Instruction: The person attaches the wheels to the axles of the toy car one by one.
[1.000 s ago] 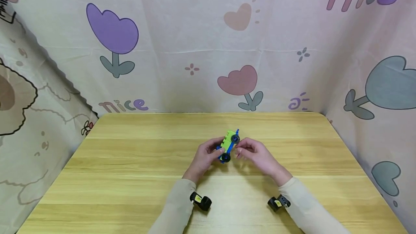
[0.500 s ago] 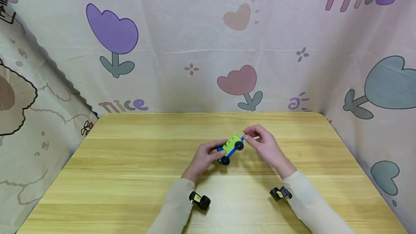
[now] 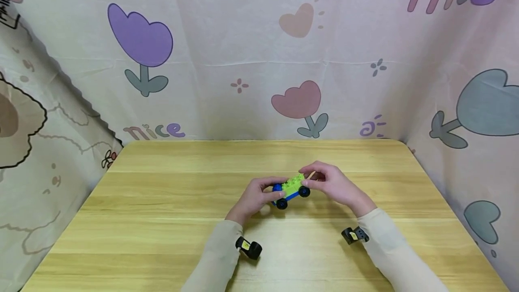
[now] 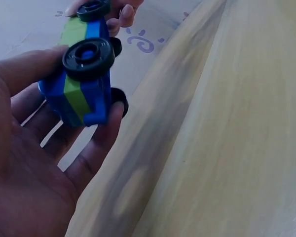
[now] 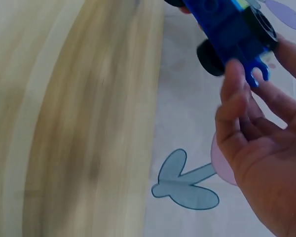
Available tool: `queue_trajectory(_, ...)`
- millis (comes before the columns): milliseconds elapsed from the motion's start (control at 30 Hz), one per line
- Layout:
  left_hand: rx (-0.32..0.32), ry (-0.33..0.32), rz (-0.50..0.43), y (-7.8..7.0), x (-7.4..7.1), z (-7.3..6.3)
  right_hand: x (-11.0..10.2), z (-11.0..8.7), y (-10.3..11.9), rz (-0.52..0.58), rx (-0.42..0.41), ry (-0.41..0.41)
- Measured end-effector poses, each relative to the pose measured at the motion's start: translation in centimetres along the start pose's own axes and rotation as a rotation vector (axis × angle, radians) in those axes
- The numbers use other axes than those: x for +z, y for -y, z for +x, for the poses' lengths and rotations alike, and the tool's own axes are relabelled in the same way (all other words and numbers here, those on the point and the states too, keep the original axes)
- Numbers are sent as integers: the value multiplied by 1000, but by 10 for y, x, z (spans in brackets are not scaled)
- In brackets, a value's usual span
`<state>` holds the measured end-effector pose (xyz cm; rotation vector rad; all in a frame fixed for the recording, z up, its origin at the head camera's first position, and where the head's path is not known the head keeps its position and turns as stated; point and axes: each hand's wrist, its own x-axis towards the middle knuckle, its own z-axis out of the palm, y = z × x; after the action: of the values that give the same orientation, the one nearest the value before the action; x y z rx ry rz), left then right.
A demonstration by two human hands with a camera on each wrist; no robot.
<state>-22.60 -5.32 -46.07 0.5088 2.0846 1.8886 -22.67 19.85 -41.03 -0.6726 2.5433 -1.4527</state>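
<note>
Between both hands, raised off the tabletop, is a toy car (image 3: 293,186) built of lime-green and blue blocks with black wheels. My left hand (image 3: 253,196) grips its left end, thumb on the near side by a wheel. In the left wrist view the car's blue-and-green end (image 4: 77,101) sits between thumb and fingers. At the other end, my right hand (image 3: 334,183) pinches the car with thumb and fingers. The right wrist view shows the car's blue underside (image 5: 227,29) and a forked blue hook at its end, with the right fingers (image 5: 232,116) close around it.
A light wooden table (image 3: 162,220) stretches beneath the hands. Behind it hangs a pale curtain (image 3: 227,26) printed with flowers and hearts, and similar cloth closes both sides. Black camera mounts (image 3: 249,248) sit on the wrists.
The car has turned from steep to nearly level, its right end swinging down and to the right. My right hand rose to the hook end, then moved in over the green body there.
</note>
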Motion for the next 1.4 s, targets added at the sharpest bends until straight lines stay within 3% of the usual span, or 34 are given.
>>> queue_trajectory(167, 8, -33, 11, 0, -2, 1, 2, -1, -2, -2, 9, 42)
queue_trajectory(400, 90, -184, 2, 1, -4, 2, 10, -1, -3, -6, 45, -54)
queue_trajectory(567, 51, -339, -55, 0, -4, 1, 15, 4, -1, -13, 83, -105)
queue_trajectory(767, 37, -422, -56, -4, -6, 4, 19, 12, 0, -30, 109, -135)
queue_trajectory(900, 54, -438, -8, -10, -11, 10, 19, 22, -2, -35, 116, -177)
queue_trajectory(1133, 76, -441, 33, -2, -24, 26, 14, 39, -8, 4, 153, -200)
queue_trajectory(1400, -21, -411, 161, -5, -30, 39, 11, 53, -20, -69, 190, -145)
